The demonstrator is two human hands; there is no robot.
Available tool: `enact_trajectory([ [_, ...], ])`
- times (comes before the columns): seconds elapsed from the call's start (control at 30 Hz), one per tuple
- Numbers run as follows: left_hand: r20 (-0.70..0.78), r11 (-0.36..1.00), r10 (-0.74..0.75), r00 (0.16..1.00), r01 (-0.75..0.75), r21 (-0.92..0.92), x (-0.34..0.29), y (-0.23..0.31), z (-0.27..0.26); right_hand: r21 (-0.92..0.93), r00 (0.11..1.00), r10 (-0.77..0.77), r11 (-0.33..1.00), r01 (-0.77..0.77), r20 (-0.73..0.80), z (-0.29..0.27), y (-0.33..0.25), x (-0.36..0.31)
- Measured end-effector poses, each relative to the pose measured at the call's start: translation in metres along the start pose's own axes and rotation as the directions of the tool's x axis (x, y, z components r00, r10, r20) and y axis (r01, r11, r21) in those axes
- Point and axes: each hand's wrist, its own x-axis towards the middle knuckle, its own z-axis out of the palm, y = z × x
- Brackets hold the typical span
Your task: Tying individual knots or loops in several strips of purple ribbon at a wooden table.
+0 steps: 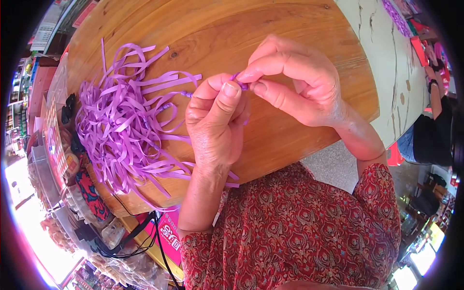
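A knotted bit of purple ribbon (241, 85) is up between my two hands, above the wooden table. My left hand (216, 113) pinches it between thumb and forefinger, the other fingers curled in. From the right, the thumb and forefinger of my right hand (302, 79) close on the same ribbon at its upper end. My fingertips hide most of the knot. Left of my hands lies a loose, tangled heap of purple ribbons (118, 118), some with small knots (186, 94) along them. Several ribbon ends reach under and beside my left wrist.
The wooden table (299, 29) borders a white, cracked-looking surface (386, 72) on the right. A person in black (432, 137) is at the far right, near more purple material (397, 18). Black cables (157, 227) and a pink package (169, 237) sit by the table's lower left edge.
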Motion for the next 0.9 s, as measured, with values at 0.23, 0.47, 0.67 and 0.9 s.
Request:
enact_trajectory([
  [0.23, -0.027, 0.995, -0.025, 0.999, 0.027, 0.095, 0.001, 0.0, 0.001, -0.077, 1.0, 0.013, 0.997, -0.014, -0.02, -0.004, -0.001, -0.001],
  [0.47, -0.06, 0.971, -0.028, 0.998, 0.042, 0.237, -0.004, 0.0, 0.004, 0.245, 0.964, 0.267, 0.934, -0.261, 0.01, -0.007, 0.003, -0.011],
  [0.67, -0.125, 0.907, 0.056, 0.991, 0.002, 0.42, -0.006, 0.002, 0.006, 0.553, 0.812, 0.571, 0.64, -0.533, 0.121, -0.011, 0.006, -0.011],
  [0.9, -0.112, 0.942, 0.092, 0.989, -0.05, 0.332, -0.006, 0.003, 0.002, 0.549, 0.799, 0.591, 0.633, -0.546, 0.113, -0.014, 0.006, -0.01],
])
